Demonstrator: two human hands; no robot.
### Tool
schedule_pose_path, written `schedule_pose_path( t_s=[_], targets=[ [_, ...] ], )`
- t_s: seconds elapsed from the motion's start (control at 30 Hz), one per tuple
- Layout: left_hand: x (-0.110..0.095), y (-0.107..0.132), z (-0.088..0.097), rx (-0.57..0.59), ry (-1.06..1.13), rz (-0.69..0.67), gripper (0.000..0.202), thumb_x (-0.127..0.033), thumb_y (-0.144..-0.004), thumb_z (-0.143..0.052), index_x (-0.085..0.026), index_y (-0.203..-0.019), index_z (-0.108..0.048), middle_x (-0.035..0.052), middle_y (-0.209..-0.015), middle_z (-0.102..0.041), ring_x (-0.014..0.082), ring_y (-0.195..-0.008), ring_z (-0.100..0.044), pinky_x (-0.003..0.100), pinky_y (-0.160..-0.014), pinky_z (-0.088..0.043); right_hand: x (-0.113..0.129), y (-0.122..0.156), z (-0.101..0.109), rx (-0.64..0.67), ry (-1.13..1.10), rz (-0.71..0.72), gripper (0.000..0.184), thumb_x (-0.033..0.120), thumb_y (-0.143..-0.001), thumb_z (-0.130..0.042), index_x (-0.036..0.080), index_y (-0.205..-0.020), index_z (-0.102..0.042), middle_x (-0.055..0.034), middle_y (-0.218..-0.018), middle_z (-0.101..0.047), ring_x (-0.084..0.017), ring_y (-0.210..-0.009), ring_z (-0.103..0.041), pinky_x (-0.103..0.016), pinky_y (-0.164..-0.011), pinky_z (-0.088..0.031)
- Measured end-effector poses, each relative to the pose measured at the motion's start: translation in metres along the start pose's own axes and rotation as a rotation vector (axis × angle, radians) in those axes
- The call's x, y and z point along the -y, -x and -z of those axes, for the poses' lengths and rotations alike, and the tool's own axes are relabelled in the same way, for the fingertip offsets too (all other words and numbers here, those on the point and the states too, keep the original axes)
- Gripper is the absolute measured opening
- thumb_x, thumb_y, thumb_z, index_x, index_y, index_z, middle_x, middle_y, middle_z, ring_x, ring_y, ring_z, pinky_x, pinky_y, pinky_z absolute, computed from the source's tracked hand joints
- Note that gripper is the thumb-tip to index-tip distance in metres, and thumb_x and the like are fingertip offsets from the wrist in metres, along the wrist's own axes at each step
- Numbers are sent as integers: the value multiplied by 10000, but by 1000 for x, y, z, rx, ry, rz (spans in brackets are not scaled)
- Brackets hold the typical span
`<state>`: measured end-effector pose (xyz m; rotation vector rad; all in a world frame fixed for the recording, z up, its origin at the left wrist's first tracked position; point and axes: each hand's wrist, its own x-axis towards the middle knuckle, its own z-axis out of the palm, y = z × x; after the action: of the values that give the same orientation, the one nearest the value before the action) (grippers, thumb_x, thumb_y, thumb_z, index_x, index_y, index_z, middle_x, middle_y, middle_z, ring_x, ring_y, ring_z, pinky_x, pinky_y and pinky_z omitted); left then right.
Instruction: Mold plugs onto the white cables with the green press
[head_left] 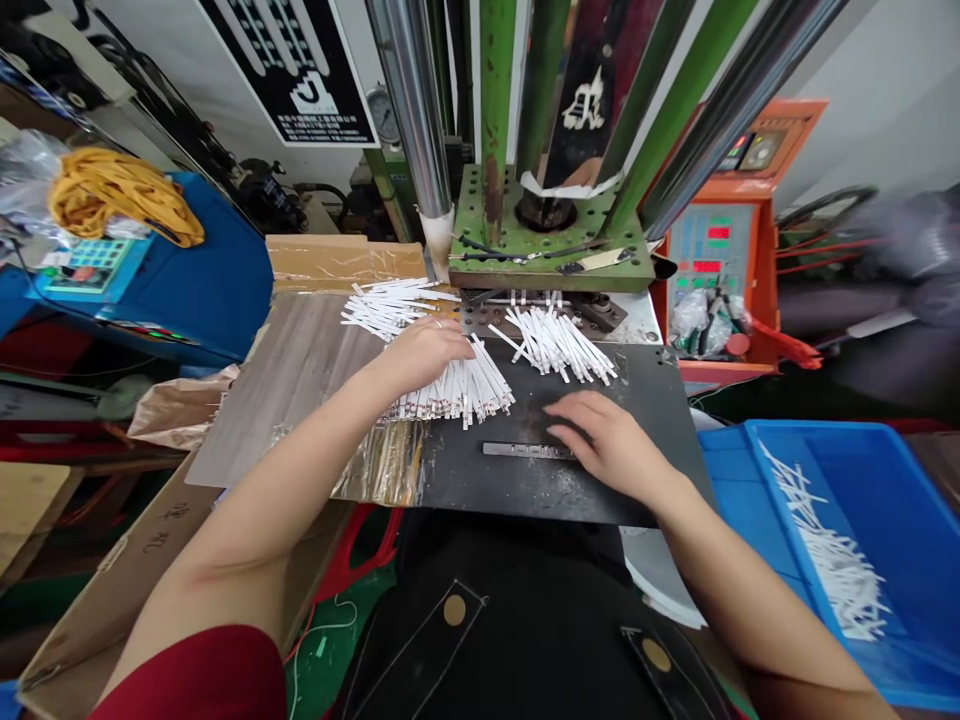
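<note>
My left hand [426, 355] rests over a fanned pile of thin white strips [480, 385] on the work table. Its fingers are bent and close together; their tips are partly hidden, and I cannot make out what they pinch. To the right, my right hand [611, 440] hovers low with thumb and fingers apart and nothing visible between them. Just under its thumb lies a narrow slotted metal bar [521, 450]. A second heap of white strips [559, 345] sits ahead of my right hand, and another heap [390, 303] lies beyond my left hand.
A green press [551, 245] with steel columns stands at the table's [465, 475] back. An orange control box [750, 185] is on the right, above a blue bin [915, 500] holding white strips. Cardboard [345, 262] and a blue machine [217, 260] are at the left.
</note>
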<state>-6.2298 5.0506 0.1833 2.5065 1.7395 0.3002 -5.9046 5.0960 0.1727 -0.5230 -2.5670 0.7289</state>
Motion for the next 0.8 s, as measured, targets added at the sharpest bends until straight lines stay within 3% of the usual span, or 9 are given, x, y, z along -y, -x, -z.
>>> schedule_pose_path(
  t_s=[0.1, 0.2, 0.27, 0.37, 0.43, 0.5, 0.6, 0.7, 0.8],
  targets=[
    [-27, 1, 24, -69, 6, -105, 485, -2, -850, -437, -299, -1061, -757, -20, -1078, -771, 161, -1096, -680, 339, -972, -505, 7, -38, -11, 2, -116, -58, 349, 292, -946, -606, 165, -1271, -618, -124, -1095, -677, -228, -947, -640, -372, -828, -531],
    [-58, 2, 45, -103, 61, -176, 464, -35, -897, -437, -308, -1139, -723, -28, -1143, -748, 155, -1100, -676, 335, -997, -501, 14, -62, -25, 112, -206, -108, 127, 239, -889, -638, 177, -979, -702, -51, -850, -669, -185, -782, -598, -324, -740, -476],
    [-76, 5, 48, -167, 148, -122, 474, -75, -930, -454, -314, -1295, -638, -4, -1291, -685, 169, -1173, -643, 345, -1023, -500, 15, -63, -29, 123, -290, -168, 116, 215, -882, -605, 186, -798, -679, -17, -742, -644, -158, -703, -568, -304, -703, -446],
    [-97, 12, 28, -262, 353, 105, 657, -184, -917, -602, -297, -1525, -379, 72, -1408, -602, 207, -1156, -650, 360, -963, -554, 13, -50, -26, 30, -499, -308, 128, 275, -878, -613, 196, -833, -703, -4, -742, -674, -150, -677, -587, -296, -683, -458],
    [-109, 13, 4, -237, 513, 231, 783, -219, -873, -687, -272, -1555, -307, 80, -1281, -679, 196, -980, -709, 337, -859, -597, 13, -41, -22, -31, -617, -359, 150, 319, -872, -638, 204, -903, -731, -7, -796, -712, -156, -699, -624, -299, -691, -487],
    [-121, 11, -19, -218, 610, 309, 706, -203, -879, -675, -249, -1517, -377, 55, -1135, -734, 177, -861, -726, 321, -818, -605, 15, -35, -17, -73, -622, -328, 147, 309, -866, -656, 213, -932, -746, -19, -879, -744, -170, -776, -665, -313, -749, -516],
    [-133, 8, -38, -284, 619, 314, 528, -155, -906, -617, -217, -1420, -516, 56, -1090, -742, 177, -890, -727, 327, -861, -597, 18, -28, -13, -96, -454, -229, 133, 211, -877, -625, 220, -922, -750, -32, -944, -757, -183, -865, -688, -326, -821, -531],
    [-136, 10, -39, -310, 540, 208, 362, -129, -922, -580, -185, -1273, -648, 83, -1092, -737, 188, -956, -714, 327, -877, -590, 16, -13, -8, -115, -257, -172, 188, 182, -907, -563, 224, -891, -745, -40, -899, -761, -191, -840, -699, -324, -788, -558],
    [-136, 18, -36, -302, 491, 178, 217, -142, -938, -568, -194, -1046, -748, 72, -1008, -751, 182, -913, -717, 309, -832, -593, 10, 14, -2, -148, -149, -214, 214, 206, -936, -534, 238, -939, -745, -37, -912, -775, -198, -833, -723, -327, -781, -584]
  ],
)
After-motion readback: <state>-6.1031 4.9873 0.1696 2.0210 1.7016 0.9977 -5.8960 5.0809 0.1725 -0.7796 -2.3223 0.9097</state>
